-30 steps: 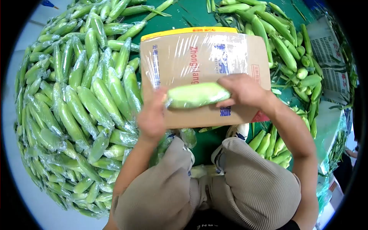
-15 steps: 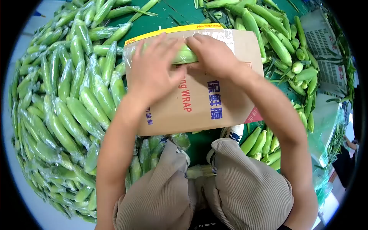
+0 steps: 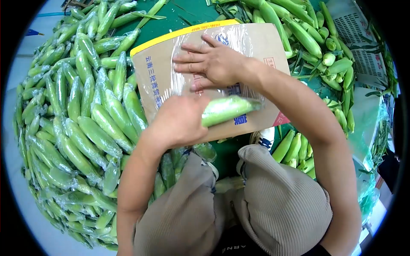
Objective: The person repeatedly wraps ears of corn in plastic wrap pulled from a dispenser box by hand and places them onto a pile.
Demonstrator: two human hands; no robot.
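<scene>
My left hand (image 3: 181,118) is closed around an ear of corn (image 3: 228,110) in its green husk, which lies slanted over the lower part of a cardboard cling wrap box (image 3: 260,51). Shiny film seems to cover this ear. Above it, my right hand (image 3: 215,64) is open, with fingers spread and palm down on clear cling film (image 3: 177,81) stretched over the box top. A yellow strip (image 3: 183,32) runs along the box's far edge. The left thumb and fingertips are partly hidden and slightly blurred.
A large heap of film-wrapped corn (image 3: 72,141) fills the left side. Husked ears without film (image 3: 307,38) lie at the upper right, beside a white perforated crate (image 3: 356,40). More ears (image 3: 294,149) lie by my right knee. Green floor (image 3: 179,17) shows behind the box.
The left hand has drawn the corn down toward me, off the film area. The right hand has let go of the corn and flattened onto the film. The box has shifted slightly.
</scene>
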